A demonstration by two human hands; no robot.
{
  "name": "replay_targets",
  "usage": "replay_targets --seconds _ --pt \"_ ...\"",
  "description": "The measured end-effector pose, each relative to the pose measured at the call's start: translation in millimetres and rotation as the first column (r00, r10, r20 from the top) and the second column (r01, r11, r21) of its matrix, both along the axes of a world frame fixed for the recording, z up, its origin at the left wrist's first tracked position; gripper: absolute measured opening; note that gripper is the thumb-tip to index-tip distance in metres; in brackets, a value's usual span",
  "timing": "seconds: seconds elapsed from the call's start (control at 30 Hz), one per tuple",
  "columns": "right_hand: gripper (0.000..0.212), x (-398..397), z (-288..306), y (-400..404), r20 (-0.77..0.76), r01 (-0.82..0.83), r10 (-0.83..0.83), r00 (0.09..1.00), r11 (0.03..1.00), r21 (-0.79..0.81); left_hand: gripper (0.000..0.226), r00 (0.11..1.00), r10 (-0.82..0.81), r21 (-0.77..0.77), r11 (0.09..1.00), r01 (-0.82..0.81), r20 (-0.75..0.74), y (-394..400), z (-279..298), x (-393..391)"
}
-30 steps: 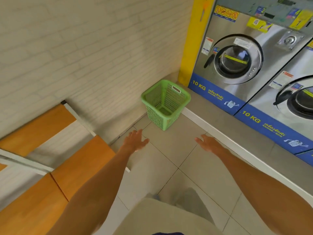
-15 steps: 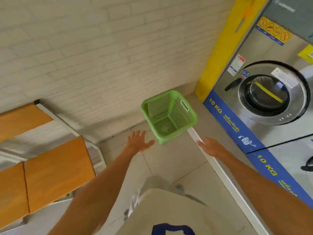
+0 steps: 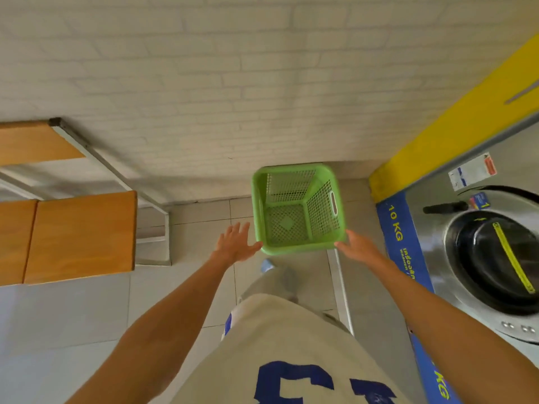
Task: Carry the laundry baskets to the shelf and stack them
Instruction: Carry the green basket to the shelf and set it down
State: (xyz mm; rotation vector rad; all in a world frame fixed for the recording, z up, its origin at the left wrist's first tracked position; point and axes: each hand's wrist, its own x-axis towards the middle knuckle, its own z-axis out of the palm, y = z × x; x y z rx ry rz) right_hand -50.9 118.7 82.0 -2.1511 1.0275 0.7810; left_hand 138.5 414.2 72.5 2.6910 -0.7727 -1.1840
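Open hands [image 3: 294, 247] flanking green basket [image 3: 296, 208]

The left hand [image 3: 233, 246] and right hand [image 3: 354, 247] are now brought, seemingly touching, to the green basket [image 3: 296, 209] rim.

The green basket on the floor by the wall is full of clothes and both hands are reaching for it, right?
Not quite. The head view shows the green laundry basket is empty; its mesh bottom is bare. The rest is right: it stands by the wall, with the left hand and right hand reaching for it.
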Motion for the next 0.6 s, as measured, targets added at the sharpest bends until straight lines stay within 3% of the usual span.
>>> replay_targets --seconds 0.13,0.27,0.4,0.6 --pt "0.067 22 10 -26 -0.027 0.02 -0.02 0.999 1.0 0.01 0.086 0.996 0.063 -0.005 0.998 -0.063 -0.057 -41 -1 2" --pt "0.072 37 -23 -60 -0.063 0.056 -0.055 0.997 0.998 0.03 0.082 0.972 0.215 -0.034 0.975 -0.219 -0.095 -66 -22 -5" --pt "0.075 67 -87 -94 -0.061 0.121 -0.12 0.991 0.992 0.018 0.078 0.913 0.385 -0.047 0.918 -0.394 -0.132 -89 -68 -7" --pt "0.07 103 -213 -145 -0.018 0.162 -0.162 0.987 0.987 -0.002 0.084 0.86 0.496 -0.031 0.864 -0.502 -0.122 -111 -199 3"
